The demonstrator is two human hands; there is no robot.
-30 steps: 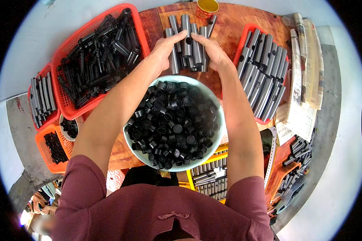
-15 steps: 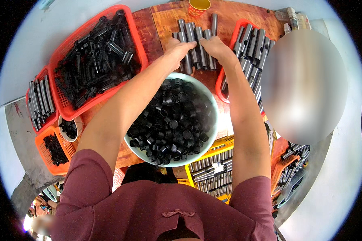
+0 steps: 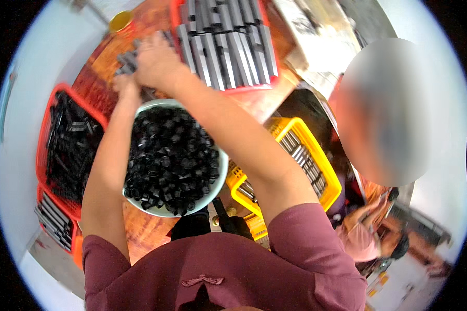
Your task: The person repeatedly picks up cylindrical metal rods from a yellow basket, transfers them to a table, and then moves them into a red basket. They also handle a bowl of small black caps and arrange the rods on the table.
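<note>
The loose gray tubes [image 3: 128,61] lie on the wooden table [image 3: 96,67] under both hands, at eleven o'clock from the bowl [image 3: 224,168] of black caps [image 3: 171,155]. Their long axis seems to slant from about ten o'clock toward four, though blur makes this unsure. The right hand [image 3: 158,59] covers their two o'clock side, fingers apparently fanned; the left hand [image 3: 126,84] sits at six, nearer the bowl. I cannot tell whether either one grips a tube. From the tubes, a red basket [image 3: 250,89] filled with tube rows stands at three, the right hand closer to it. A gold cup [image 3: 120,22] stands near twelve, a yellow crate [image 3: 316,147] well apart at four, another red basket [image 3: 90,107] at seven.
</note>
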